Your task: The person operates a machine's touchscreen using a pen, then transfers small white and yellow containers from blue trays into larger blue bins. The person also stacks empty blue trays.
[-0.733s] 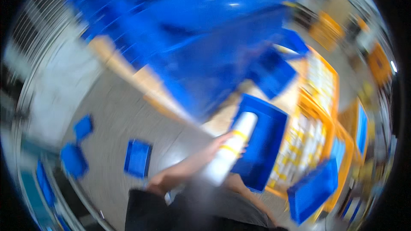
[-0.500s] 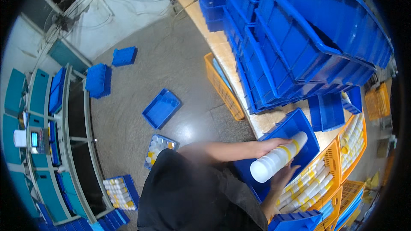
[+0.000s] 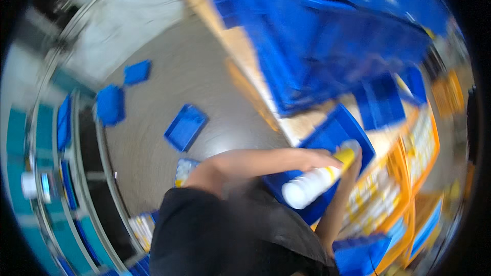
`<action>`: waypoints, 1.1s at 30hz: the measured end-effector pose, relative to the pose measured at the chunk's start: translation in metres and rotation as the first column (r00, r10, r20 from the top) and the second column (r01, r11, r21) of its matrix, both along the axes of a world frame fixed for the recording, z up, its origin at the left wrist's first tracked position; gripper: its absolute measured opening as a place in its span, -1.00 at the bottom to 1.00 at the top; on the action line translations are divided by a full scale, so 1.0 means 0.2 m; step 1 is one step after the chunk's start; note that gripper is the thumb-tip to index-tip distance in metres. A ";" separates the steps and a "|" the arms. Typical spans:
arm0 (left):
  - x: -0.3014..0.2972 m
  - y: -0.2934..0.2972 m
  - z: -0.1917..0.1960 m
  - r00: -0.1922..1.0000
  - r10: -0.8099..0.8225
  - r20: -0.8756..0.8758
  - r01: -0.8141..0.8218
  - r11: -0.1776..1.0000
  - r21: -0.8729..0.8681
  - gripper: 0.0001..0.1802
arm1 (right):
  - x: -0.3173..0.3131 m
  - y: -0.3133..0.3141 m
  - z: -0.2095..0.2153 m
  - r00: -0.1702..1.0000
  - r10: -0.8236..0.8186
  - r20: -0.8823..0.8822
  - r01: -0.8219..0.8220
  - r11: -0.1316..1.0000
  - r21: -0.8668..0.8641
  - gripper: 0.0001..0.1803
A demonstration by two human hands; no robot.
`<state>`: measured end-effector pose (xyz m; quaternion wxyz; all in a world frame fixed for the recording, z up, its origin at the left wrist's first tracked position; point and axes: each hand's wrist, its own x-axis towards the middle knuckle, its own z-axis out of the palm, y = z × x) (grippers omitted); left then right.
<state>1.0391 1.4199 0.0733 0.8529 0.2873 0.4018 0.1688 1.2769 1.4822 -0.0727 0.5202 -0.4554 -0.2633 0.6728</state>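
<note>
A white cylindrical bottle with a yellow cap [image 3: 313, 183] lies tilted over an open blue bin [image 3: 335, 129], cap end pointing away from me. My left hand [image 3: 318, 159] reaches across from the left and rests on top of the bottle near the cap. From below, my right hand [image 3: 355, 162] comes up and touches the cap end. Both hands appear closed on the bottle, though the picture is blurred by motion. My dark shirt hides the bin's near edge.
A tall stack of blue bins [image 3: 337, 36] fills the upper right on a wooden board [image 3: 236, 46]. Orange crates of white and yellow bottles [image 3: 411, 140] stand at the right. Loose blue bins [image 3: 185, 127] [image 3: 109, 105] lie on the grey floor; teal shelving [image 3: 30, 138] runs along the left.
The camera has swung and the picture has blurred. The bottle stays in both hands over the blue bin, now sitting a little lower against it.
</note>
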 end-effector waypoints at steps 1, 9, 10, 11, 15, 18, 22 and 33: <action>0.00 -0.02 -0.01 0.998 -0.010 0.067 0.014 0.998 -0.053 -0.47 | 0.05 0.04 -0.05 0.952 -0.110 -0.287 0.056 0.980 -0.188 -0.39; -0.02 0.08 -0.15 0.806 0.324 0.495 -0.125 0.911 -0.393 -0.32 | -0.16 -0.26 0.31 0.837 0.312 -0.449 -0.391 0.916 -0.093 -0.23; -0.03 0.08 -0.15 0.843 0.280 0.459 -0.118 0.929 -0.350 -0.32 | -0.19 -0.21 0.37 0.876 0.325 -0.356 -0.410 0.891 -0.196 -0.25; -0.03 0.09 -0.14 0.857 0.302 0.418 -0.132 0.912 -0.389 -0.32 | -0.21 -0.17 0.41 0.911 0.292 -0.291 -0.368 0.894 -0.254 -0.26; -0.04 0.07 -0.10 0.867 0.398 0.301 -0.227 0.852 -0.472 -0.30 | -0.23 -0.06 0.46 0.912 -0.044 -0.409 -0.124 0.919 -0.375 -0.24; -0.07 0.07 -0.07 0.849 0.410 0.335 -0.248 0.867 -0.432 -0.27 | -0.27 -0.08 0.43 0.740 0.202 -0.641 -0.413 0.890 -0.196 -0.20; -0.11 0.09 -0.04 0.871 0.439 0.221 -0.267 0.800 -0.537 -0.24 | -0.35 -0.08 0.39 0.936 0.280 -0.212 -0.313 0.940 -0.138 -0.09; -0.26 0.07 -0.17 0.967 0.254 0.026 -0.235 0.926 -0.296 -0.32 | -0.51 0.00 0.41 0.924 0.251 -0.289 -0.336 0.893 -0.299 -0.34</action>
